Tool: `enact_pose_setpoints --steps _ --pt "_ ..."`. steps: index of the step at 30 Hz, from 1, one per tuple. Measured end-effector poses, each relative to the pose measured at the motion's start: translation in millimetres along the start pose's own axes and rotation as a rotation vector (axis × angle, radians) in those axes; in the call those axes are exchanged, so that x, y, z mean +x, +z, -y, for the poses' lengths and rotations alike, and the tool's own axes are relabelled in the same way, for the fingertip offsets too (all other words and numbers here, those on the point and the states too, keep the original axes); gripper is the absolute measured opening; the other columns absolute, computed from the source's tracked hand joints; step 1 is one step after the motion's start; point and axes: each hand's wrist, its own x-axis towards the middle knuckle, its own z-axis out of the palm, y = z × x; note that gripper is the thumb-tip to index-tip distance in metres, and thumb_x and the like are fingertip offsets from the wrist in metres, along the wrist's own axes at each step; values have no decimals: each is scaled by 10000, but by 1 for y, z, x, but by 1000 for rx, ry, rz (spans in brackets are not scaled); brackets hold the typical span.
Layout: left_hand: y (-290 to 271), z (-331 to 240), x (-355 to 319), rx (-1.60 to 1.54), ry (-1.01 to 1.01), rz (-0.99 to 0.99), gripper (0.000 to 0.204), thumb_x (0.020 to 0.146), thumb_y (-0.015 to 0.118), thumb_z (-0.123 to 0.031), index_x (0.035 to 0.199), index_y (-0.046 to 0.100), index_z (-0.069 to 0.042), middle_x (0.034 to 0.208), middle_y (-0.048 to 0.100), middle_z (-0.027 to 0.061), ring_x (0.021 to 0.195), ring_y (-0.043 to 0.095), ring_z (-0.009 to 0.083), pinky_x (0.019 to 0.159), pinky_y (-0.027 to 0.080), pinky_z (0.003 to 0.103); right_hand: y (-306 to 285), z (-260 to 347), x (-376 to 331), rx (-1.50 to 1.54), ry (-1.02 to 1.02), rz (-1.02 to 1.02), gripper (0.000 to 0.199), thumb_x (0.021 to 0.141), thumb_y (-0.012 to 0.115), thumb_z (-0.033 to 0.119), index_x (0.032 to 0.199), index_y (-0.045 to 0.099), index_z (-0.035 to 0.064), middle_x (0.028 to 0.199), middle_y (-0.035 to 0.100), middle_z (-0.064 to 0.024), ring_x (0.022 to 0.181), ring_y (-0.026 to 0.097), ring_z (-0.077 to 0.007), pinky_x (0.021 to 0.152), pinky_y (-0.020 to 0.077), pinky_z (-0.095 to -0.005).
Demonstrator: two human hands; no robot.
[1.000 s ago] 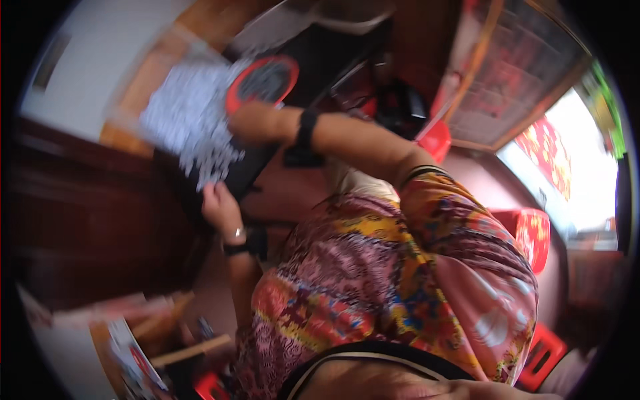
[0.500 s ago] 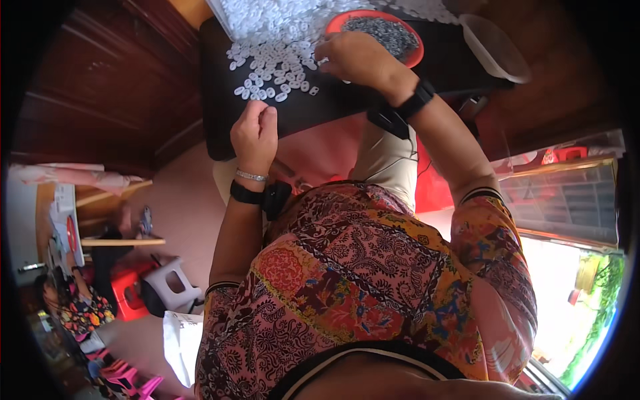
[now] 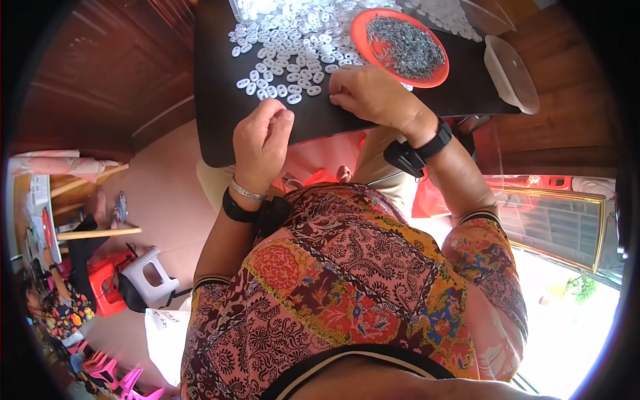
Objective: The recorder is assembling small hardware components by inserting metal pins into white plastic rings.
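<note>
My left hand [image 3: 262, 139] is over the near edge of the black table [image 3: 220, 113], its fingers curled in and thumb pressed against the forefinger. Whatever it may hold is hidden. To the right, my right hand [image 3: 380, 97] hovers low over the tabletop with its fingers bent together; no held thing can be made out. Small white oval plastic pieces with two holes [image 3: 293, 70] lie scattered just beyond both hands. Past the right hand sits an orange plate [image 3: 360, 35] heaped with small grey metal pins [image 3: 413, 53].
A larger heap of white pieces [image 3: 320, 17] spreads along the far side. At the table's right end lies a clear plastic tray [image 3: 513, 77]. On the floor to the left stand a red stool [image 3: 107, 293] and a grey stool [image 3: 150, 277]; another person [image 3: 63, 303] is at the far left.
My right hand has come back from beside the plate toward the near table edge. The left hand stays closed near the same spot, and the view has shifted slightly.
</note>
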Motion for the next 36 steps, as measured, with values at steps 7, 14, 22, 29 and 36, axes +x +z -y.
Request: enact_pose_setpoints --steps 7,14,22,29,36 --pt "-2 -11 -1 18 -41 41 145 846 558 -148 781 546 -19 582 499 91 493 477 182 494 381 301 -5 10 0 88 83 83 100 793 608 103 864 576 39 751 599 -99 695 585 -259 614 448 -331" --pt "9 -17 3 -110 -5 83 99 856 547 -120 832 548 -24 586 498 75 498 470 152 495 380 285 -6 40 10 989 391 -156 128 858 607 74 966 620 7 840 636 -22 770 572 -74 653 462 -238" --pt "25 -22 3 -503 -114 63 229 944 459 -234 860 505 -26 665 469 -2 560 410 50 498 344 204 19 63 1 1482 421 -365 77 851 621 49 915 628 8 843 636 -49 799 579 -105 750 473 -237" --pt "21 -18 -2 -520 -136 71 206 943 461 -226 889 501 -32 704 471 -7 585 394 43 505 332 178 5 69 -10 1073 521 -259 120 847 627 91 924 631 0 845 629 -20 775 546 -67 727 442 -211" --pt "23 -19 -2 -467 -116 118 186 928 484 -207 880 505 -28 656 476 -10 560 396 37 497 334 185 11 61 -16 1069 472 -235 120 845 620 81 924 625 -9 830 623 -6 771 534 -45 672 430 -185"
